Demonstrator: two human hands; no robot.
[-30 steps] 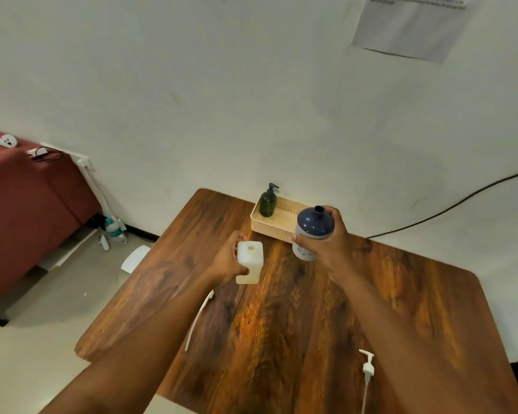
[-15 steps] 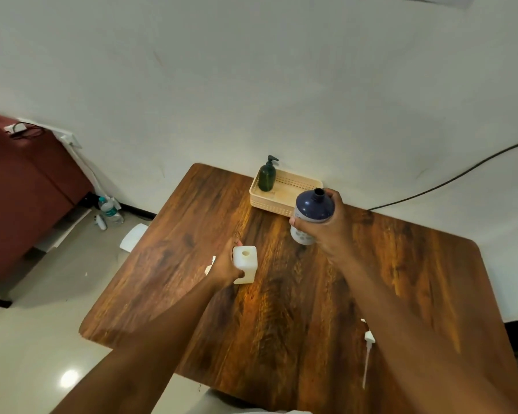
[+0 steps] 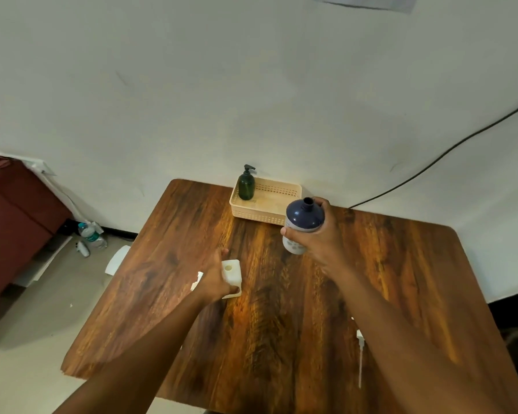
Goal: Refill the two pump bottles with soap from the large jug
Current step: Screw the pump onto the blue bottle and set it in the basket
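My right hand (image 3: pixel 317 243) grips a dark blue bottle (image 3: pixel 304 218) with an open neck, held just above the wooden table (image 3: pixel 281 339). My left hand (image 3: pixel 214 277) holds a small square white bottle (image 3: pixel 232 273) with an open top, standing on the table. A dark green pump bottle (image 3: pixel 246 185) stands upright in the left corner of a cream basket (image 3: pixel 269 215) at the far edge. One white pump head (image 3: pixel 360 348) with its tube lies on the table under my right forearm. Another white pump (image 3: pixel 197 280) peeks out behind my left hand.
The table stands against a white wall; a black cable (image 3: pixel 431 162) runs along it at the right. To the left are a dark red couch (image 3: pixel 12 222), a plastic water bottle (image 3: pixel 92 234) on the floor and a white sheet (image 3: pixel 117 259).
My left hand has lowered the white bottle onto the table, nearer to me. The blue bottle stays in my right hand near the basket. The view has tilted downwards.
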